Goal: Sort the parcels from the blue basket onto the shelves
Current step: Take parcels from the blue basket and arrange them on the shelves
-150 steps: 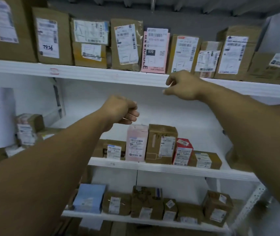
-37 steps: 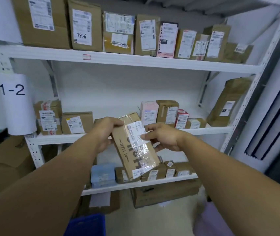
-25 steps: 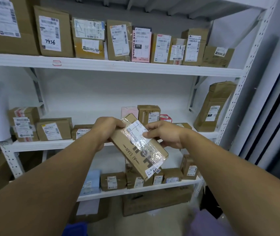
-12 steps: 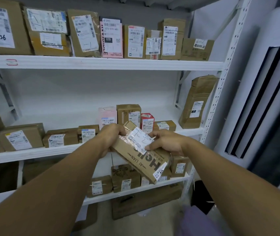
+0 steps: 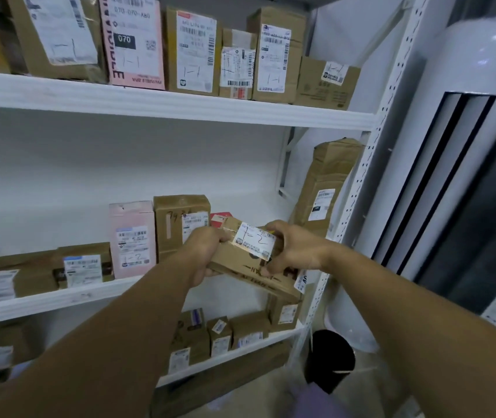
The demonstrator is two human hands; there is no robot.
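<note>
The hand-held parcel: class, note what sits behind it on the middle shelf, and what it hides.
Behind the parcel, only the top of a red box shows, beside a brown box. The parcel, the left hand and the right hand cover its remainder and anything else there.

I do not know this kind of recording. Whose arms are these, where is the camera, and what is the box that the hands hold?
There is no machine here. The two arms belong to a person, and the one camera sits on that person's head, looking forward and down, so you see roughly what the person sees. The left hand and the right hand together grip one brown cardboard parcel, tilted, in front of the middle shelf. Its white label bears a handwritten 1-2. The white shelves hold many labelled parcels: a pink box and brown boxes on the middle shelf, a tall brown parcel leaning at its right end, and more on the top shelf.
</note>
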